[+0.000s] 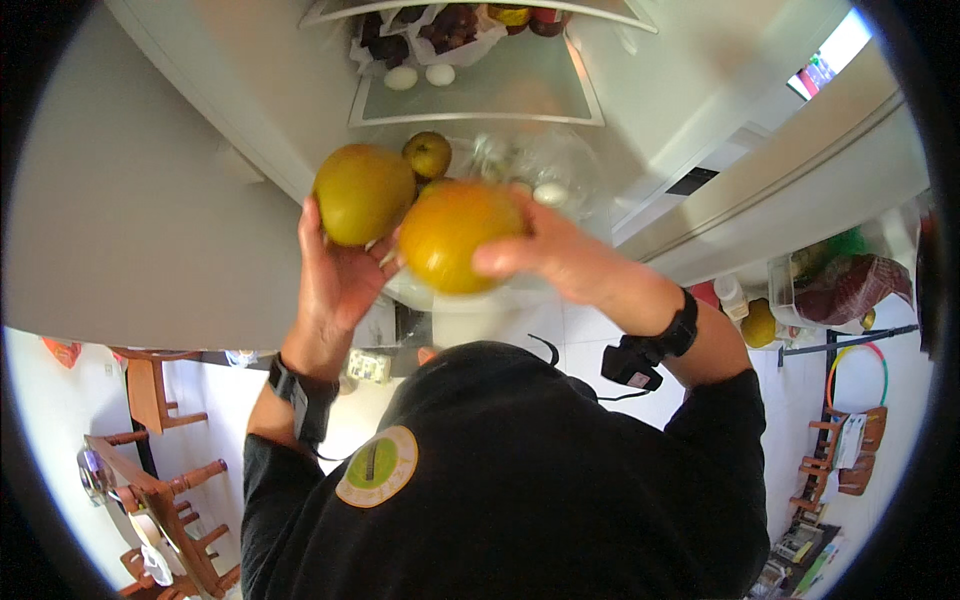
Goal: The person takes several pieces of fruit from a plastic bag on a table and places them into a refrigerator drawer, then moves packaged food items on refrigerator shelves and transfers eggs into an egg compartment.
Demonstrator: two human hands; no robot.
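My left hand (pixel 339 279) holds a large greenish-yellow round fruit (pixel 364 193) from below, its thumb along the fruit's left side. A more orange-yellow round fruit (pixel 457 238), slightly blurred, is gripped by my right hand (pixel 541 247); its thumb lies across the fruit's near side. The two fruits are close together in front of an open refrigerator. Just beyond them a smaller brownish-green fruit (pixel 427 155) sits in the refrigerator's lower part. Clear plastic wrapping (pixel 559 154) lies right of it, with a white egg-like item (pixel 550 195) near my right hand.
A glass shelf (pixel 487 97) above carries two white eggs (pixel 420 76), dark fruit in white bags (pixel 450 31) and jars (pixel 529 19). The refrigerator door (pixel 780 195) stands open at right; another door panel (pixel 150 202) spans the left. Wooden furniture (pixel 150 480) stands behind at left.
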